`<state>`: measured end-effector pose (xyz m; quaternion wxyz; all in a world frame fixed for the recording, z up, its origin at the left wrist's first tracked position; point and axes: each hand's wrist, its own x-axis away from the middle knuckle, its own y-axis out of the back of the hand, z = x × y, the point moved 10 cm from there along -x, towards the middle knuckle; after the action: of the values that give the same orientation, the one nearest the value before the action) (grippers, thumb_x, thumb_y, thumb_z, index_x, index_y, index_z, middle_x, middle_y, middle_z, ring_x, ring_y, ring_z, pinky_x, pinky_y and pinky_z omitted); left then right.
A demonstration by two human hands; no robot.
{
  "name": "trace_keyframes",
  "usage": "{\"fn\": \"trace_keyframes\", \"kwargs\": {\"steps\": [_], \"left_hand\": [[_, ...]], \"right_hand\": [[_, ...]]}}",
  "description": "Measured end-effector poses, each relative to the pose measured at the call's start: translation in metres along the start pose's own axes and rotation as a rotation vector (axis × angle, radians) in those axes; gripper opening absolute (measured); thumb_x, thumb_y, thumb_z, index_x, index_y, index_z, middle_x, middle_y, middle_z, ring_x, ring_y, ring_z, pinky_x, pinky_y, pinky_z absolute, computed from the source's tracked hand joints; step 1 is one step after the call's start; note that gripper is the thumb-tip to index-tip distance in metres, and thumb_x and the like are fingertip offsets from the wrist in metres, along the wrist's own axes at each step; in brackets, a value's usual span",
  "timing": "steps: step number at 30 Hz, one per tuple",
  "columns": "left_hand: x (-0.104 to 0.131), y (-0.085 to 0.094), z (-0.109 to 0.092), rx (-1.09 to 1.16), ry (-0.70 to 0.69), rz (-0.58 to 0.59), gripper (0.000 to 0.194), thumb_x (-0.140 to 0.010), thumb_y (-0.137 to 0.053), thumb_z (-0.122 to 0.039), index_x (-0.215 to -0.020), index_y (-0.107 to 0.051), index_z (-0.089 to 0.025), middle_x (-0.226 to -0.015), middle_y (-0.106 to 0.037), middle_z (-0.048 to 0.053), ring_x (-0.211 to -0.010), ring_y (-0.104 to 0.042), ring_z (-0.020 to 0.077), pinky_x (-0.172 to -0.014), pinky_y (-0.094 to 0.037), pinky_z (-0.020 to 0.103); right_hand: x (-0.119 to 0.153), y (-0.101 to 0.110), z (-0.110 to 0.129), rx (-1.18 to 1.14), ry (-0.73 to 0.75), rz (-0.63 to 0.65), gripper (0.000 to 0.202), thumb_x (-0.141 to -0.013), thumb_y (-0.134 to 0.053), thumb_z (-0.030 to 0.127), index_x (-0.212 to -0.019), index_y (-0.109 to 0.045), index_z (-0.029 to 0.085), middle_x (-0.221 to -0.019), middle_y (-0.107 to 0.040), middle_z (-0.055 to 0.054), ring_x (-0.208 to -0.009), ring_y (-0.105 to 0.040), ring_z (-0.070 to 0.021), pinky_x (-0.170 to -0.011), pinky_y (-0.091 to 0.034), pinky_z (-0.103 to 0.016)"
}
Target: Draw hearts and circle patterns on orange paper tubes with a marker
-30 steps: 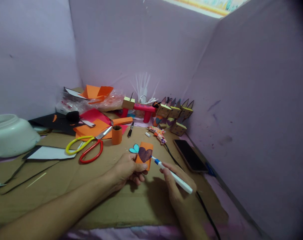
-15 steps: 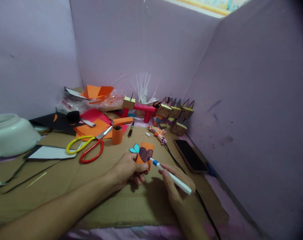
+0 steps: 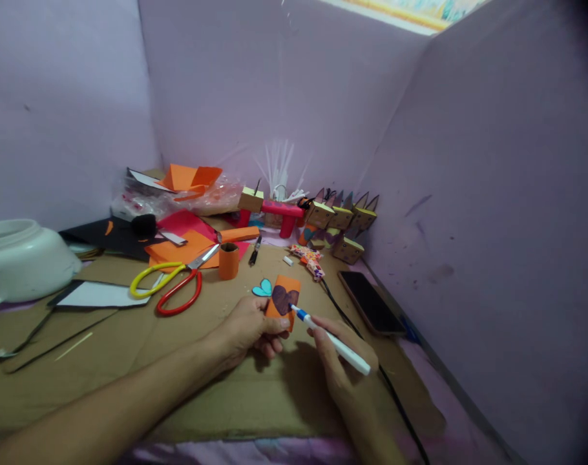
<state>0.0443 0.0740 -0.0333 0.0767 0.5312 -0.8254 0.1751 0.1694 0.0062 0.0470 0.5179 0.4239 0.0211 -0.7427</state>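
Note:
My left hand (image 3: pixel 252 328) pinches an orange paper piece (image 3: pixel 291 284) by its lower end, thumb in front. A dark purple heart (image 3: pixel 282 299) is on its front. In my right hand (image 3: pixel 345 355) is a white marker (image 3: pixel 342 347) with a blue collar, its tip against the heart's right side. Just behind the orange piece lies a light blue paper heart (image 3: pixel 262 288). An orange paper tube (image 3: pixel 229 261) stands on the cardboard (image 3: pixel 187 381) beyond my left hand. Scissors (image 3: pixel 185 287) with one yellow and one red handle lie open to its left.
On the right are a phone (image 3: pixel 370 302) and a patterned glue gun (image 3: pixel 309 259) with a black cord. Boxy animal figures (image 3: pixel 342 223) line the back wall. Orange sheets (image 3: pixel 182 247), a black pen (image 3: pixel 255 250) and a white pot (image 3: pixel 25 261) occupy the left and back.
Both hands hold nearly the same position, with the marker tip still on the heart. The whole view has shifted very slightly.

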Motion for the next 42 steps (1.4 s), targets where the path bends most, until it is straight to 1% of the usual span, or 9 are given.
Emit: {"fn": "trace_keyframes", "kwargs": {"steps": [7,12,16,20,25,28,33,37,42], "left_hand": [[-0.0027,-0.0015,0.0025,-0.001,0.004,0.023,0.026,-0.056,-0.069,-0.021,-0.075,-0.054,-0.013,-0.058,-0.06,-0.001,-0.039,-0.052,0.0083,-0.034,-0.042,0.018],[-0.0014,-0.0014,0.0011,-0.009,-0.004,0.017,0.02,-0.058,-0.065,-0.018,-0.075,-0.054,-0.013,-0.058,-0.06,-0.001,-0.039,-0.052,0.0079,-0.034,-0.041,0.017],[-0.0016,-0.0012,0.0018,-0.02,0.002,0.003,0.019,-0.06,-0.063,-0.016,-0.076,-0.054,-0.013,-0.057,-0.058,-0.001,-0.039,-0.052,0.008,-0.034,-0.041,0.017],[-0.0021,-0.002,0.0019,-0.019,0.0,0.002,0.02,-0.059,-0.063,-0.015,-0.076,-0.053,-0.013,-0.057,-0.059,-0.001,-0.038,-0.052,0.0082,-0.033,-0.041,0.017],[-0.0026,-0.002,0.0031,-0.03,0.003,0.003,0.019,-0.058,-0.062,-0.015,-0.075,-0.053,-0.013,-0.057,-0.059,-0.001,-0.038,-0.052,0.0079,-0.032,-0.042,0.016],[-0.0027,-0.003,0.003,-0.033,0.001,0.007,0.019,-0.057,-0.062,-0.015,-0.074,-0.053,-0.013,-0.054,-0.057,-0.002,-0.037,-0.051,0.0076,-0.032,-0.041,0.016],[-0.0022,-0.0024,0.0028,-0.057,0.001,-0.005,0.018,-0.058,-0.061,-0.015,-0.075,-0.053,-0.013,-0.054,-0.057,-0.002,-0.037,-0.051,0.0076,-0.032,-0.042,0.016],[-0.0028,-0.0024,0.0024,-0.052,-0.004,-0.002,0.018,-0.058,-0.061,-0.015,-0.074,-0.053,-0.013,-0.054,-0.057,-0.002,-0.037,-0.051,0.0079,-0.032,-0.042,0.017],[-0.0037,-0.0032,0.0022,-0.051,-0.015,0.0,0.019,-0.057,-0.06,-0.014,-0.075,-0.054,-0.013,-0.052,-0.057,-0.003,-0.037,-0.051,0.0081,-0.032,-0.042,0.017]], "right_hand": [[0.0004,-0.0041,0.0009,-0.02,0.017,0.05,0.017,-0.083,-0.052,0.024,-0.085,-0.068,0.018,-0.07,-0.07,-0.006,-0.061,-0.065,-0.0176,-0.053,-0.051,-0.026],[0.0003,-0.0015,0.0039,-0.03,0.027,0.028,0.016,-0.082,-0.052,0.023,-0.084,-0.067,0.018,-0.067,-0.068,-0.005,-0.056,-0.063,-0.0157,-0.052,-0.05,-0.025],[0.0009,-0.0033,0.0071,-0.035,0.06,0.054,0.015,-0.082,-0.053,0.021,-0.085,-0.067,0.018,-0.068,-0.068,-0.004,-0.059,-0.064,-0.0161,-0.053,-0.05,-0.025],[0.0001,-0.0004,0.0065,-0.022,0.065,0.024,0.016,-0.082,-0.052,0.02,-0.089,-0.067,0.017,-0.072,-0.068,-0.005,-0.061,-0.064,-0.0164,-0.054,-0.05,-0.025],[0.0005,-0.0071,0.0063,-0.021,0.08,0.081,0.015,-0.082,-0.052,0.019,-0.087,-0.067,0.018,-0.069,-0.067,-0.004,-0.059,-0.063,-0.0154,-0.053,-0.048,-0.025],[0.0011,-0.0056,0.0036,-0.022,0.053,0.064,0.016,-0.083,-0.052,0.021,-0.084,-0.067,0.019,-0.066,-0.067,-0.003,-0.058,-0.063,-0.0148,-0.053,-0.047,-0.024],[0.0002,-0.0031,0.0022,-0.023,0.034,0.035,0.016,-0.082,-0.052,0.023,-0.087,-0.067,0.018,-0.069,-0.067,-0.004,-0.057,-0.062,-0.015,-0.051,-0.047,-0.024],[0.0007,-0.0066,0.0039,-0.029,0.043,0.072,0.016,-0.082,-0.052,0.023,-0.082,-0.067,0.019,-0.067,-0.067,-0.003,-0.056,-0.062,-0.0153,-0.052,-0.047,-0.025],[0.0,-0.0016,0.0017,-0.068,0.002,0.015,0.016,-0.082,-0.052,0.023,-0.083,-0.067,0.018,-0.068,-0.068,-0.004,-0.059,-0.063,-0.0161,-0.053,-0.048,-0.025]]}}
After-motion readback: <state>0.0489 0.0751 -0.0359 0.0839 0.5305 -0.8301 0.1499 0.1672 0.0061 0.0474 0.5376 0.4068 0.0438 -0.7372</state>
